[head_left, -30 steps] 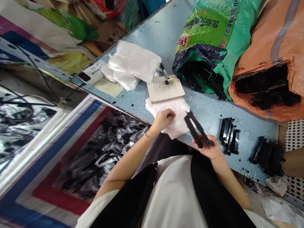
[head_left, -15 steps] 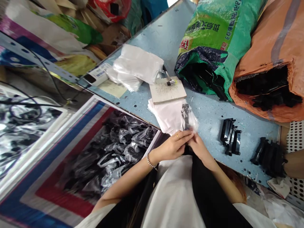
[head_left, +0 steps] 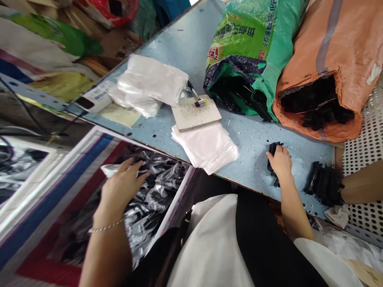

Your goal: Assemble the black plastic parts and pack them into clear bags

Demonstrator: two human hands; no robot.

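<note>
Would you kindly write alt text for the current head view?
A person's left hand hangs over bagged parts in a bin; the right hand touches black parts on a blue table holding plastic bags and two sacks.

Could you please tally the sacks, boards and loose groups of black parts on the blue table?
Green sack: 1
Orange sack: 1
Board: 1
Black-part groups: 2, one at the right hand
Total: 5
</note>
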